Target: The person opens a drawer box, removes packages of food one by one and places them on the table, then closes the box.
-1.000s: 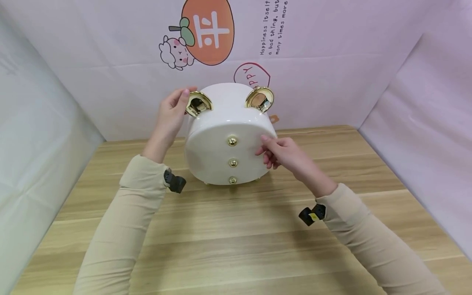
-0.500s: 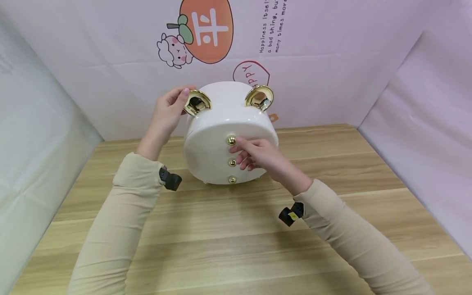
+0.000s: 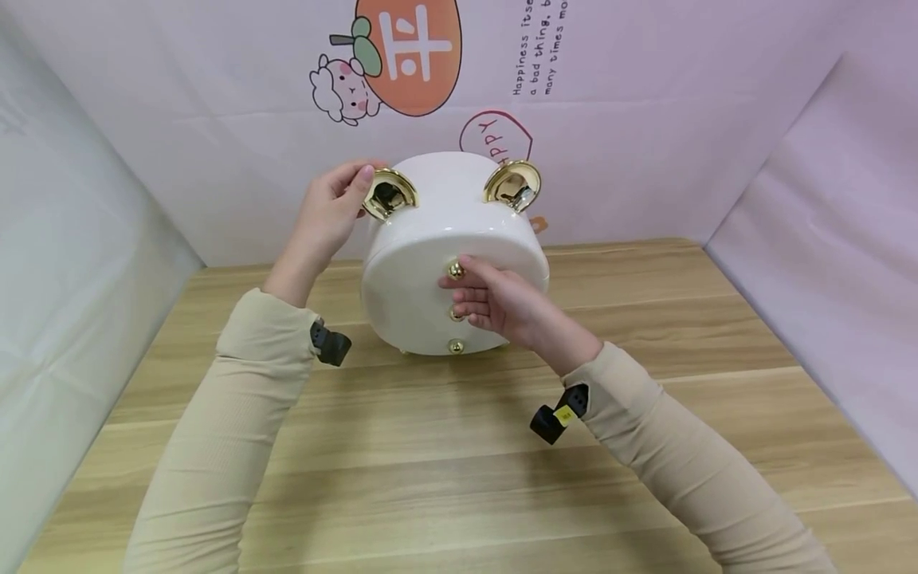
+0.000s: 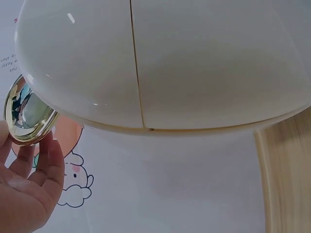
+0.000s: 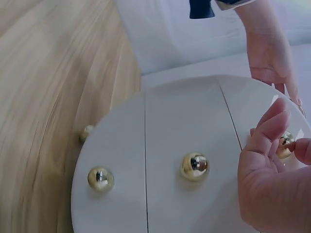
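A glossy white rounded box (image 3: 402, 295) with two gold ears stands upright on the wooden table. My left hand (image 3: 326, 211) holds the left ear (image 3: 390, 194) between thumb and fingers. At the box's front, the thumb and forefinger of my right hand (image 3: 512, 307) pinch the top gold knob (image 3: 456, 270). Its other fingers partly cover the middle knob, which the right wrist view shows whole as a round gold ball (image 5: 195, 166). Below is the bottom knob (image 3: 456, 347). Thin seams split the front into three sections, one knob each. The right ear (image 3: 512, 186) is untouched.
Wooden tabletop (image 3: 402, 470) stretches in front of the box and to both sides. Close behind rises a printed white cloth backdrop (image 3: 237, 167). Pale cloth walls flank the table. A small black camera sits on each wrist.
My right hand has moved left from the right side of the box's front to the top knob, where thumb and forefinger now pinch it. My left hand stays on the left ear.
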Demonstrator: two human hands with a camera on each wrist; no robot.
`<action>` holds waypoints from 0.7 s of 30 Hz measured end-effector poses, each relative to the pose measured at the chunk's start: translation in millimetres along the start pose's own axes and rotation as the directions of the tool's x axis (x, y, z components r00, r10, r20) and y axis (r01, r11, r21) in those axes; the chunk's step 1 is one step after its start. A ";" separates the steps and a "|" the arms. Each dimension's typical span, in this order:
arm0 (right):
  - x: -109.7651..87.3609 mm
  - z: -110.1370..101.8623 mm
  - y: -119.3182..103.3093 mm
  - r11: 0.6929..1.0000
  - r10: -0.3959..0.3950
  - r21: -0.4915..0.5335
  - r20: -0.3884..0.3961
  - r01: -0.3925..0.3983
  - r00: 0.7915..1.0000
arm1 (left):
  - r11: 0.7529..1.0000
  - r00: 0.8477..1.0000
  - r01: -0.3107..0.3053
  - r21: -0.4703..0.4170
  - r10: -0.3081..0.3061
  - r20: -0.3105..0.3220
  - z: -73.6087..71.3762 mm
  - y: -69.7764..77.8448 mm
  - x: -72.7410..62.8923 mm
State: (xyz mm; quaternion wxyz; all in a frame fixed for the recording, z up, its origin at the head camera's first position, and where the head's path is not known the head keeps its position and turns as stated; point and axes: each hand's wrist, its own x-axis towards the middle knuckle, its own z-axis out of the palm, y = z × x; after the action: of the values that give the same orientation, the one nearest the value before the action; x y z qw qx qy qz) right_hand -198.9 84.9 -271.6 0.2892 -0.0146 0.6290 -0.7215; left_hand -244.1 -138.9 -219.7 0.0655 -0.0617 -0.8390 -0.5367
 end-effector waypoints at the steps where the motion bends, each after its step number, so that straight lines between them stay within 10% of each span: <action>1: 0.2 0.1 -0.2 1.000 0.006 0.020 0.003 -0.006 1.000 | 1.000 1.000 -0.001 0.004 0.001 0.001 0.0 0.2 -0.1; 21: -1.9 -1.8 1.1 0.994 0.029 0.102 0.037 -0.032 0.999 | 1.000 1.000 0.008 0.026 -0.008 -0.008 -2.3 2.9 -1.0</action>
State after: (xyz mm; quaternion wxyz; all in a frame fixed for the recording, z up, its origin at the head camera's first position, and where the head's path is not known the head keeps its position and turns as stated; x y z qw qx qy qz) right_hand -197.6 87.3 -272.3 0.3116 -0.0029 0.5859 -0.7481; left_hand -242.5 -139.7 -216.4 0.0673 -0.0557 -0.8457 -0.5264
